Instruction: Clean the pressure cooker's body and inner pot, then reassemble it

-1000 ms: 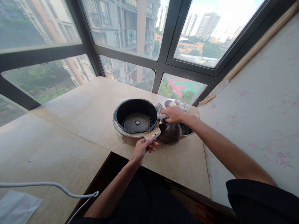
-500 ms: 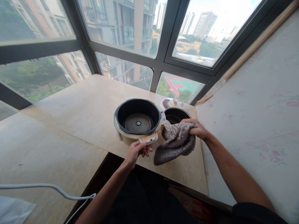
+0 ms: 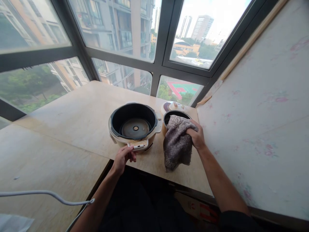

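Just changed: the cloth is off the right rim of the cooker, where it was a second ago, and hangs in folds farther right.
What that means: the cooker's rim now lies fully uncovered, seemingly a pause in contact between cloth and cooker.
Right hand: fingers closed on the upper right of the cloth.
Left hand: thumb and fingers still pinched around the near handle, seemingly steadying the cooker.
Cooker: upright on the desk, left of the cloth, a round plate showing inside.
Smaller pot: just right of the cooker, partly behind the cloth; whether they touch, I cannot tell.
Lid: beyond the smaller pot.
Cable: white, at the near left.
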### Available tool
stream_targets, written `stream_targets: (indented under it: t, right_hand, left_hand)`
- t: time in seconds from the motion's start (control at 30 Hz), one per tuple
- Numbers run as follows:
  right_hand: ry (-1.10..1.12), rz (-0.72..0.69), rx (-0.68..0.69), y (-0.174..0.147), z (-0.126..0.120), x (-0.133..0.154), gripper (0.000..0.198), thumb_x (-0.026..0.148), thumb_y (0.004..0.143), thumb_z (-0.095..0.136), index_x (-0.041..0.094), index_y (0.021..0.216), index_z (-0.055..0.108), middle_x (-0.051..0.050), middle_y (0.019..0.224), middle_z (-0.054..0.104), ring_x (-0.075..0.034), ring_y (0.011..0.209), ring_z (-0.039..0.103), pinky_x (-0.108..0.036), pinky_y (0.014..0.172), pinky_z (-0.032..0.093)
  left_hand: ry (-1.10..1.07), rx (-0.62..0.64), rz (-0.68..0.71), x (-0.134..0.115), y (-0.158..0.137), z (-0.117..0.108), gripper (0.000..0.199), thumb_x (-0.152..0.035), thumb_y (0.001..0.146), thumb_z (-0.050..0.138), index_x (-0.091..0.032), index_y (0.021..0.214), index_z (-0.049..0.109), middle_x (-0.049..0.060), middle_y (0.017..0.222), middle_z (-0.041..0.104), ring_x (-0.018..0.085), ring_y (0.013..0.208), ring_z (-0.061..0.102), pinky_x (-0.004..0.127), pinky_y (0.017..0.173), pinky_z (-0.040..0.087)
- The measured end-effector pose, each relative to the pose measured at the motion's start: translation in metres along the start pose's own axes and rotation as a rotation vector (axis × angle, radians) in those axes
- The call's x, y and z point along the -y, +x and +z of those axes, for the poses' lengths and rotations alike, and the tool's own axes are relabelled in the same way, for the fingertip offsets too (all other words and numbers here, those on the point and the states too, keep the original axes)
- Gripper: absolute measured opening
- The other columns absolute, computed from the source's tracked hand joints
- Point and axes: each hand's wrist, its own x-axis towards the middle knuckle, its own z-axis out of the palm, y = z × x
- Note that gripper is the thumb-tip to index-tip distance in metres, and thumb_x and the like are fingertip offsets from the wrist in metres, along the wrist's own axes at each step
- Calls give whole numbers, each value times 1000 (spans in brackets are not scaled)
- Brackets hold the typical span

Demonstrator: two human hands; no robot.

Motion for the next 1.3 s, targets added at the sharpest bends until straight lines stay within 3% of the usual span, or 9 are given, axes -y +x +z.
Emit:
stream_targets:
  t: [0.17, 0.3, 0.43, 0.57, 0.8, 1.0, 1.13, 1.3]
  right_hand:
    - [-183, -175, 105, 15, 40, 7, 37, 27, 71, 57, 18, 104, 68, -6, 103, 72, -26, 100, 63, -35, 95, 48]
    - [22, -91, 148, 26, 61, -17, 33, 31, 69, 53, 18, 96, 65, -5, 94, 69, -24, 92, 62, -34, 88, 49]
    - [241, 48, -5, 21, 61, -48, 22, 44, 72, 45, 23, 73, 50, -3, 70, 54, -20, 68, 51, -34, 68, 49]
    - [266, 82, -83, 6, 55, -66, 30, 52, 73, 40, 26, 61, 31, -2, 60, 40, -20, 60, 40, -37, 61, 46]
    - [274, 134, -91, 1, 56, -76, 28, 49, 71, 47, 26, 62, 33, 0, 61, 41, -18, 60, 38, -34, 60, 44]
    - [274, 102, -65, -2, 68, -63, 13, 33, 65, 52, 23, 72, 51, -1, 77, 58, -19, 74, 52, -33, 76, 48]
    - [137, -13, -23, -14, 75, -41, 30, 29, 66, 54, 21, 92, 66, -4, 91, 69, -25, 91, 61, -36, 89, 49]
    - [-312, -235, 312, -15, 85, -7, 47, 27, 70, 54, 21, 114, 69, -8, 113, 75, -28, 103, 68, -37, 95, 50]
  left_hand:
    - [-15, -80, 60, -1, -5, -3, 40, -51, 67, 69, -14, 56, 62, 2, 42, 48, 14, 43, 48, 26, 47, 32]
    - [-33, -97, 62, -5, -8, -11, 38, -48, 68, 67, -16, 50, 56, 2, 42, 46, 14, 43, 48, 26, 47, 32]
    - [-48, -115, 47, -8, -9, -16, 38, -45, 69, 66, -18, 47, 51, 1, 41, 43, 14, 42, 48, 26, 46, 31]
    - [-74, -141, 52, -11, -7, -21, 39, -41, 69, 64, -19, 41, 48, 1, 38, 39, 12, 39, 44, 27, 45, 30]
    - [-141, -208, 61, -16, -7, -33, 38, -34, 68, 59, -21, 36, 43, 1, 35, 32, 11, 37, 34, 27, 42, 30]
    - [-178, -264, 50, -22, -6, -42, 37, -32, 66, 59, -21, 35, 42, 1, 33, 29, 10, 35, 33, 26, 41, 31]
    - [-179, -240, 54, -21, -4, -50, 33, -31, 65, 59, -20, 37, 44, -1, 34, 29, 10, 34, 32, 25, 40, 31]
    - [-183, -208, 62, -19, -3, -55, 32, -33, 66, 61, -20, 41, 46, -2, 34, 31, 9, 35, 32, 23, 41, 31]
